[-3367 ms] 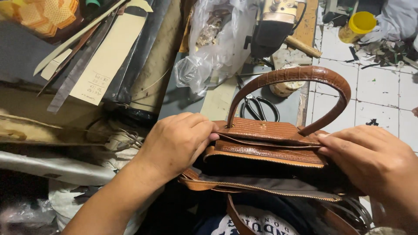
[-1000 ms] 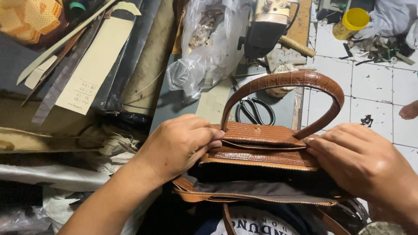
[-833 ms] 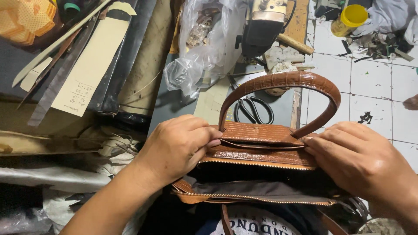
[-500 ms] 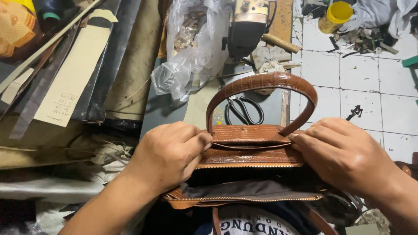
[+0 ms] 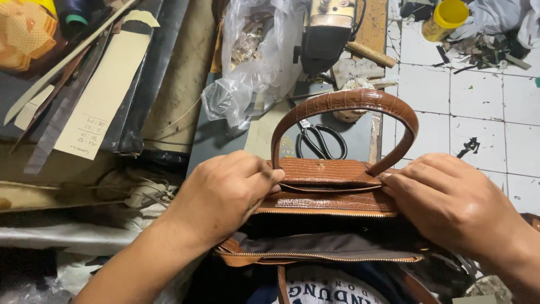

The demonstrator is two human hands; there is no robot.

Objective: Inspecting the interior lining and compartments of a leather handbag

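We are holding a brown textured handbag [image 5: 332,194] in our lap, its zippered mouth gaping toward us with the dark lining showing. Our left hand [image 5: 225,194] is clamping the bag's left end, fingers curled and pressed together over the top edge by the flap. Our right hand [image 5: 450,202] is doing the same on the right end, fingers pressed together flat against the leather near the base of the arched handle [image 5: 349,104], which is standing upright between our hands. We judge that we are squaring up the top panel and flap, checking how the pieces are sitting along the zipper; a following move would call for keeping both ends pinched evenly so the edges are not slipping out of line.

Just beyond the bag, black-handled scissors [image 5: 318,141] are lying on the dark worktop. Farther off, a crumpled clear plastic bag [image 5: 253,73] is resting beside a sewing machine [image 5: 329,34]. To the left, long strips of card and dark sheet material [image 5: 107,95] are leaning in a pile. On the white tiled floor [image 5: 478,129] at far right, a yellow cup [image 5: 444,19] is standing among scraps.
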